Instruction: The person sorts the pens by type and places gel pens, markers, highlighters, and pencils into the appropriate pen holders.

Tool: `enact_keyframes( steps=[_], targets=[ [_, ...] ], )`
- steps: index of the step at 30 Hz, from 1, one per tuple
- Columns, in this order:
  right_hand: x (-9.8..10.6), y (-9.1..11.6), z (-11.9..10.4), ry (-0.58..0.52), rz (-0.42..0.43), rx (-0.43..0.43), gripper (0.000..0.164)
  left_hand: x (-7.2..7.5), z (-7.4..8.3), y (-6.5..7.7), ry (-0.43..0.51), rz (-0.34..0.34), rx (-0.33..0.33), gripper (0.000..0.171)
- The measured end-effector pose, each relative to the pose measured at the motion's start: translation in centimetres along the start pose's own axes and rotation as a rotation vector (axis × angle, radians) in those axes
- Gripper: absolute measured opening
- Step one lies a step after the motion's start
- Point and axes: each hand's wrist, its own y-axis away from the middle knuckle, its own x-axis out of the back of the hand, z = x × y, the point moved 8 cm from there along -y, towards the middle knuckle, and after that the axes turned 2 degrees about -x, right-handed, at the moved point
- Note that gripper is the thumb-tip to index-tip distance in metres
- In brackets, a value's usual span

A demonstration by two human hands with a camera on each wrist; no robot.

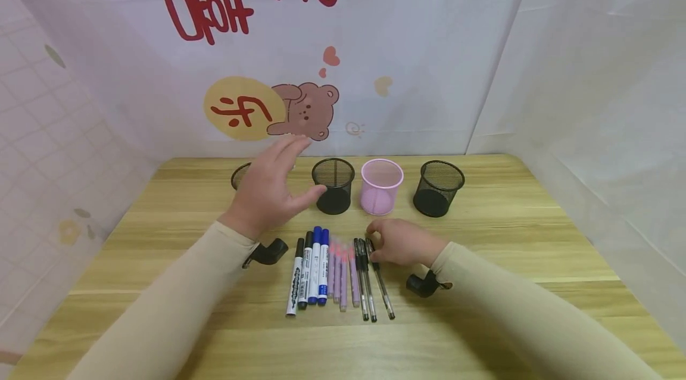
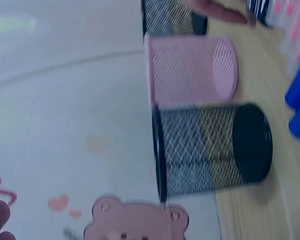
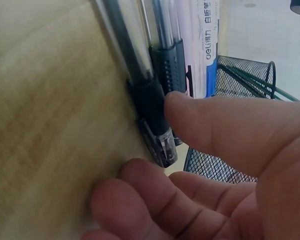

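Note:
My right hand (image 1: 404,242) is low over the rightmost black-capped gel pen (image 1: 383,287), which lies angled beside two similar gel pens (image 1: 367,285). In the right wrist view the thumb (image 3: 215,125) is against or very near that pen's cap (image 3: 157,130); bent fingers are on the other side, with a visible gap. My left hand (image 1: 268,186) is raised, thumb spread and nothing in it, partly hiding the leftmost black mesh pen cup (image 1: 239,175). Several whiteboard markers (image 1: 308,273) with black or blue caps and several pink pens (image 1: 343,279) lie in the same row.
Behind the pens stand a black mesh cup (image 1: 333,189), a pink mesh cup (image 1: 380,189) and another black mesh cup (image 1: 436,189). Dark green sticks (image 3: 255,82) stand in a black cup in the right wrist view. A printed white cloth (image 1: 429,70) hangs behind the wooden table (image 1: 514,237).

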Motion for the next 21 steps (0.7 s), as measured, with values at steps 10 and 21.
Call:
enact_keyframes(
  steps=[10,21],
  targets=[
    [0.0,0.0,-0.2,-0.01,-0.005,0.002,0.044,-4.4,1.7,-1.8,-0.049,-0.194,0.031,0.087],
    [0.0,-0.1,-0.4,-0.029,-0.009,-0.018,0.042,-8.9,0.0,-2.2,-0.055,-0.367,0.159,0.101]
  ],
)
